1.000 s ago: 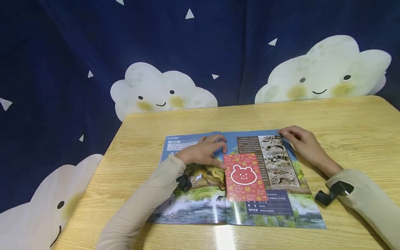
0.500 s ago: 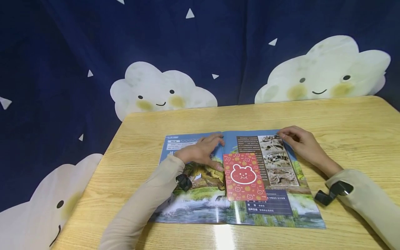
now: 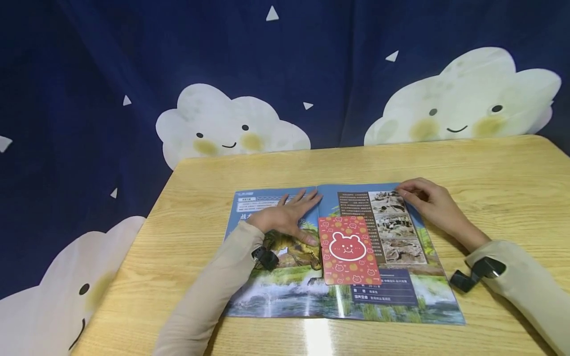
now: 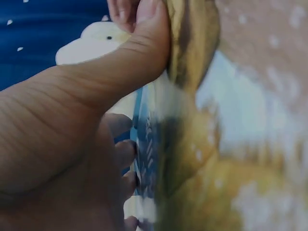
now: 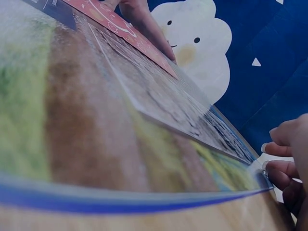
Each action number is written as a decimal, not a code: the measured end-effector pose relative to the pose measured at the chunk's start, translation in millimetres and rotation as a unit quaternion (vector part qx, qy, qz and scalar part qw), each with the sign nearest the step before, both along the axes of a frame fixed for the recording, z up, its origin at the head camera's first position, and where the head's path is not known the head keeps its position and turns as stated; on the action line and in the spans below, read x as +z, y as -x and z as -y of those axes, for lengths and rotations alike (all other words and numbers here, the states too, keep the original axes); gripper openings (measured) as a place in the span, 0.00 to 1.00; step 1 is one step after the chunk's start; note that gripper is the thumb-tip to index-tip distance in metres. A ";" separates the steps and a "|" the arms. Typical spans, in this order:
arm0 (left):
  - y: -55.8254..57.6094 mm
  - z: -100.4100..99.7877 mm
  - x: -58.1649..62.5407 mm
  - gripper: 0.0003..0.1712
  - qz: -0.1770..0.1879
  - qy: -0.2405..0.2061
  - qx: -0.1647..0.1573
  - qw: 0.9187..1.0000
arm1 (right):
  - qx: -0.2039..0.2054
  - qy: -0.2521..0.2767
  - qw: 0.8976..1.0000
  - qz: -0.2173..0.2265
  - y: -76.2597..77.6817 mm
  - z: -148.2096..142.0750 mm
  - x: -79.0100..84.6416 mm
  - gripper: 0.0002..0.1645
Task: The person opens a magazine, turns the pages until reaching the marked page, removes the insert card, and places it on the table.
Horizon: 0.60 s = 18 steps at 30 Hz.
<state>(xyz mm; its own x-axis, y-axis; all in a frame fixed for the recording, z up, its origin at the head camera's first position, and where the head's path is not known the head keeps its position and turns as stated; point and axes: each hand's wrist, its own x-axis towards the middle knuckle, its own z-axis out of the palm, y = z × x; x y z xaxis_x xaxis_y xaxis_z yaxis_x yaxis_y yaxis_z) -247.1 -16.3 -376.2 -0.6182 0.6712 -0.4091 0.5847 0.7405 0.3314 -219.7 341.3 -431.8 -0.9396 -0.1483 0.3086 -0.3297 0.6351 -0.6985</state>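
An open magazine (image 3: pixel 267 299) with a dinosaur picture lies flat on the table. Across its right page, beside the centre fold, lies a red card (image 3: pixel 349 267) printed with a white-outlined bear face. My left hand (image 3: pixel 285 217) rests on the left page with fingers spread towards the fold, the thumb tip near the card's left edge. In the left wrist view the thumb (image 4: pixel 120 62) lies over the printed page. My right hand (image 3: pixel 429 200) pinches the magazine's upper right corner; in the right wrist view its curled fingers (image 5: pixel 281 168) meet that corner.
The wooden table (image 3: pixel 191 207) runs back to a dark blue curtain (image 3: pixel 249 44) with smiling clouds. A black camera strap (image 3: pixel 478 272) sits on the right wrist and another (image 3: pixel 265 258) on the left.
My left hand's fingers have straightened and spread on the left page, and its thumb has drawn slightly back from the card. The right hand stays at the corner.
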 end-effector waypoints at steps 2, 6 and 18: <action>0.1 1.4 0.3 0.65 -0.001 -0.003 -0.003 1.000 | -0.002 0.005 1.000 0.009 -0.1 0.3 1.5 0.14; 0.9 3.7 -1.9 0.64 0.000 -0.011 -0.013 1.000 | -0.004 0.003 1.000 0.023 -0.9 1.5 4.1 0.15; -0.3 4.1 -3.0 0.72 -0.016 0.034 -0.046 0.998 | 0.054 -0.068 0.996 0.023 -7.1 20.9 16.3 0.16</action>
